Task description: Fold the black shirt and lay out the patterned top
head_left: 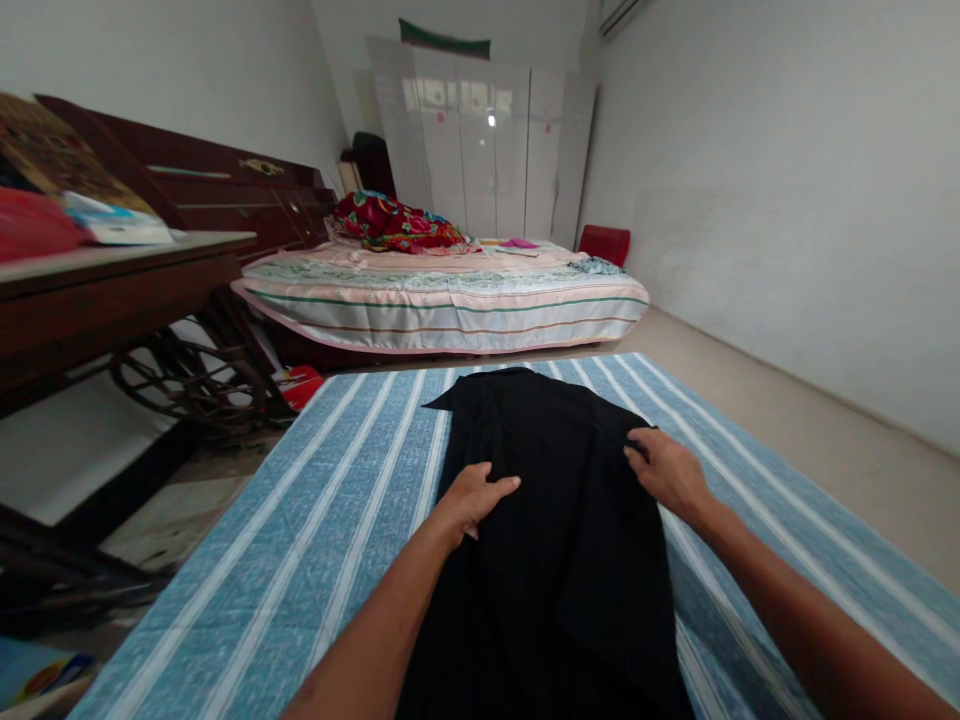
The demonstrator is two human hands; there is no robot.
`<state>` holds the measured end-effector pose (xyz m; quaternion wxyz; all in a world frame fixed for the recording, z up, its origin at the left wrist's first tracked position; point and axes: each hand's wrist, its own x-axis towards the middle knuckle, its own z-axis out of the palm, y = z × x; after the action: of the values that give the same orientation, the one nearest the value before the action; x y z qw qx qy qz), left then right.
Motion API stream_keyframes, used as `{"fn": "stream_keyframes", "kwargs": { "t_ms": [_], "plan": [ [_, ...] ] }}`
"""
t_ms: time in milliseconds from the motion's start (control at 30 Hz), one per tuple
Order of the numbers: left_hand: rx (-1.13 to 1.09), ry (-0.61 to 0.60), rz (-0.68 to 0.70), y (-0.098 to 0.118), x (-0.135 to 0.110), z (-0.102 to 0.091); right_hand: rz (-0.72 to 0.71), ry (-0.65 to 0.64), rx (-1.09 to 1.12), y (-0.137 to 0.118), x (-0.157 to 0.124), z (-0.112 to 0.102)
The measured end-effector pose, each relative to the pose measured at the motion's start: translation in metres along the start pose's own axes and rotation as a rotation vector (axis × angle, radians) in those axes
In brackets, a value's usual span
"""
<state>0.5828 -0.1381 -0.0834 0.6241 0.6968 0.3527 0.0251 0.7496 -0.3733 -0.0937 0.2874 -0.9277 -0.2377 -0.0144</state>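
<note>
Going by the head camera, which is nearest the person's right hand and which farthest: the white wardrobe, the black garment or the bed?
1. Black garment, touched by the right hand.
2. Bed, ahead past the blue striped mat.
3. White wardrobe, at the far wall.

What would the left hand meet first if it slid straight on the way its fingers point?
More of the black garment it rests on: the left hand points right, across the cloth. Further along that line is the right hand at the garment's other edge, though depth is unclear.
</note>
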Motion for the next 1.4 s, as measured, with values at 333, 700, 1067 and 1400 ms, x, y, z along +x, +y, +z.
{"fn": "stream_keyframes", "kwargs": {
  "t_ms": [333,700,1067,1400],
  "plan": [
    [0.246,0.041,0.017,0.005,-0.005,0.023,-0.74,-0.644,-0.106,-0.067,-0.09,0.006],
    [0.563,0.016,0.345,-0.018,-0.028,0.032,-0.166,-0.499,0.136,0.067,-0.053,-0.092],
    [0.97,0.024,0.632,-0.054,-0.081,0.048,-0.513,-0.282,-0.12,0.004,-0.142,-0.043],
    [1.201,0.044,0.675,-0.073,-0.083,0.044,-0.704,-0.386,-0.271,-0.03,-0.15,-0.004]
  ]
}}
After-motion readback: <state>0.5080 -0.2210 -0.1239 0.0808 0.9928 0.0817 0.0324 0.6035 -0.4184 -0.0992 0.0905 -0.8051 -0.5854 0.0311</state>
